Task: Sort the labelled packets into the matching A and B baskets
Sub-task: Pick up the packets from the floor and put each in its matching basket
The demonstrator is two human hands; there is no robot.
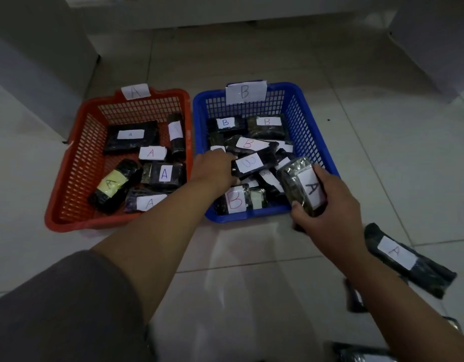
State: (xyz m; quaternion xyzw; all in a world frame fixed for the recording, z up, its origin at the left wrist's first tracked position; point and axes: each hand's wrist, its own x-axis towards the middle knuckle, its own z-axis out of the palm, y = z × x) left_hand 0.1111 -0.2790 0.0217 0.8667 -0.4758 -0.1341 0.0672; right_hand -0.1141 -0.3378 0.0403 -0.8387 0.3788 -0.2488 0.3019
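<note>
Hands work at the blue basket [314,142]: right hand [327,212] grips an A packet [301,188] at its rim, left hand [212,167] reaches among B packets [251,163], grip hidden.

tiled floor [251,296], red basket [68,205], blue basket [317,142], packet [408,259]

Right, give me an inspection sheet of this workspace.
Surface: pale tiled floor.
Job's things: red basket tagged A holds A packets; blue basket tagged B holds B packets; loose A packet lies on the floor.
Clutter: more dark packets at the lower right edge, labels unreadable.
Grippers: left hand reaches into the blue basket, grip hidden; right hand grips an A-labelled packet.
Cables: nothing seen.
Surroundings: white furniture around the floor.
</note>
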